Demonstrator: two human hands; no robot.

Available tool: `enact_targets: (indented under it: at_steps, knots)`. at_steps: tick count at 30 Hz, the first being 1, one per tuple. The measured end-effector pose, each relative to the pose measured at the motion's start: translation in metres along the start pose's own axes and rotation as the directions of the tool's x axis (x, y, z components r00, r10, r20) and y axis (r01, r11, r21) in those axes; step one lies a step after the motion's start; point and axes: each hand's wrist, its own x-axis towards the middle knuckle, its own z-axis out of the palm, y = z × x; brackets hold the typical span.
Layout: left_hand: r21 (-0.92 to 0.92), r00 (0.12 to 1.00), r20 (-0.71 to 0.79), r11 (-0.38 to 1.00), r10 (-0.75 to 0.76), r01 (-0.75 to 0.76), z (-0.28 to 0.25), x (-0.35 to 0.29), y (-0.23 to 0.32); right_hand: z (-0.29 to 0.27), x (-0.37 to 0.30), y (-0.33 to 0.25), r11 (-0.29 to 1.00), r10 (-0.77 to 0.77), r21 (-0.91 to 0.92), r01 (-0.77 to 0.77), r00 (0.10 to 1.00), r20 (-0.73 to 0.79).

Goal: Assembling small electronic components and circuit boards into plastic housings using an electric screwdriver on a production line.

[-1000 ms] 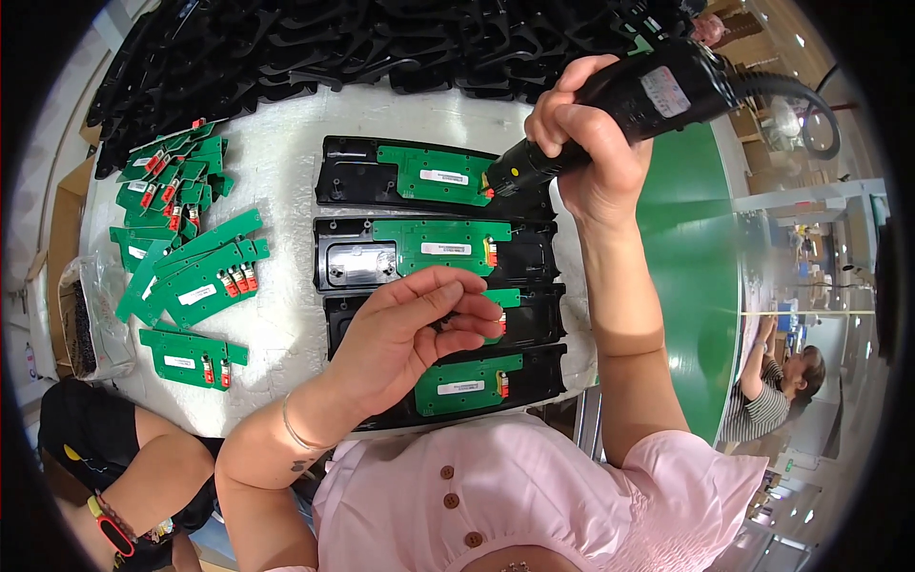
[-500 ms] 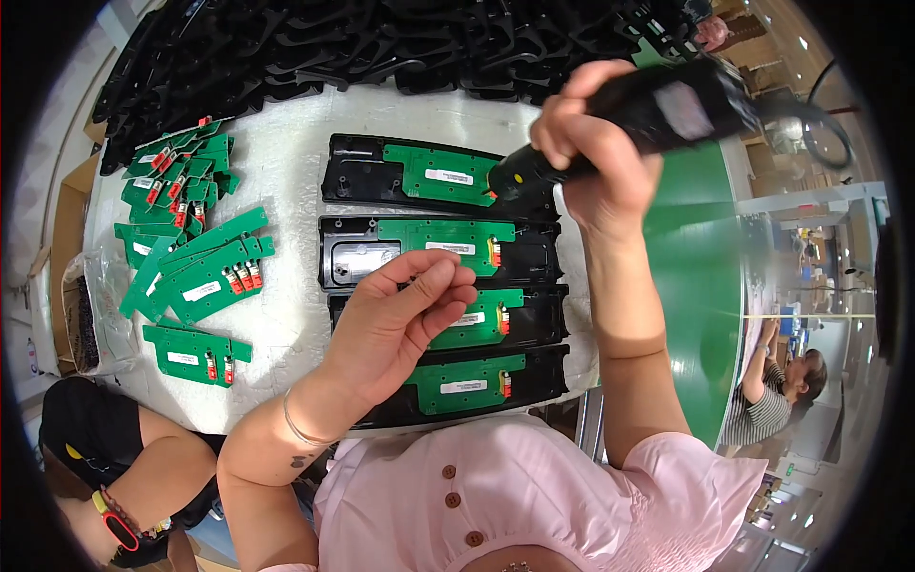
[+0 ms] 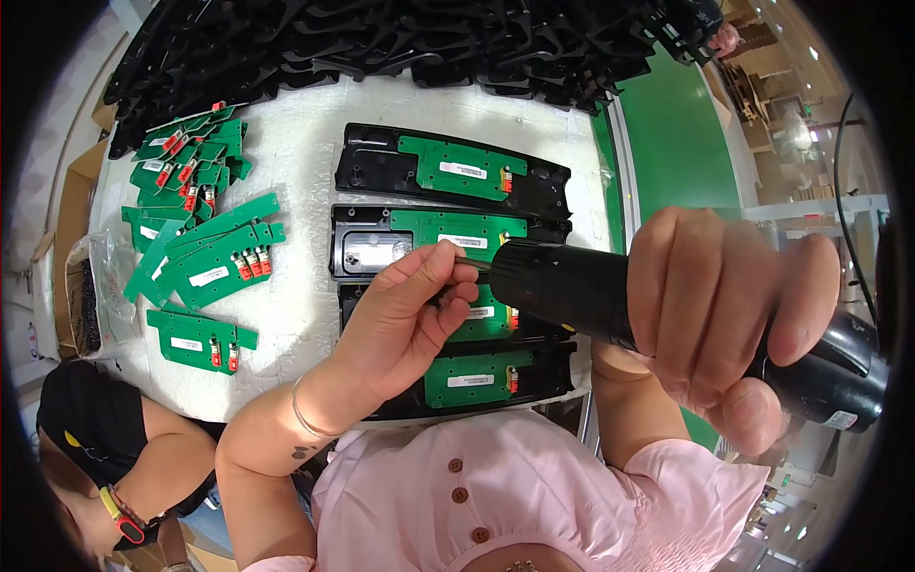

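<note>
Gripping black electric screwdriver [image 3: 610, 296], left hand [image 3: 405, 315] at tip

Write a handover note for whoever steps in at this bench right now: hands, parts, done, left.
Right hand: gripping the black power screwdriver, lifted close to the camera.
Left hand: fingertips pinched at the screwdriver's tip; whether it holds a screw cannot be seen.
Parts: four black housings in a column, each with a green board seated.
Loose green boards piled at left; empty black housings heaped at the back.
Done: boards placed in all four.
Left: which boards are fastened cannot be told; check each.
</note>
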Motion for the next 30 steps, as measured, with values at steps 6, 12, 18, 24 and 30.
enact_targets:
  at_steps: [6, 12, 18, 24, 30]
  knots:
    - [-0.013, 0.992, -0.029, 0.992, -0.125, 0.125, 0.033, -0.004, -0.002, -0.011, 0.0, 0.027, 0.993, -0.095, -0.082, 0.088, 0.991, -0.094]
    - [0.158, 0.988, -0.051, 0.976, -0.143, 0.149, 0.022, -0.002, -0.001, -0.084, 0.012, 0.064, 0.948, 0.001, -0.271, -0.166, 0.855, -0.519]
    - [0.237, 0.991, 0.04, 0.965, -0.126, 0.114, 0.011, -0.005, 0.001, -0.097, 0.008, 0.074, 0.966, 0.018, -0.203, -0.158, 0.828, -0.56]
    - [0.321, 0.994, -0.085, 0.943, -0.066, 0.09, 0.014, -0.005, -0.002, -0.101, 0.005, 0.08, 0.969, 0.033, -0.186, -0.161, 0.834, -0.551]
    - [0.301, 0.997, -0.057, 0.951, -0.059, 0.074, 0.013, 0.003, 0.0, -0.114, 0.009, 0.084, 0.961, 0.093, -0.182, -0.207, 0.864, -0.495]
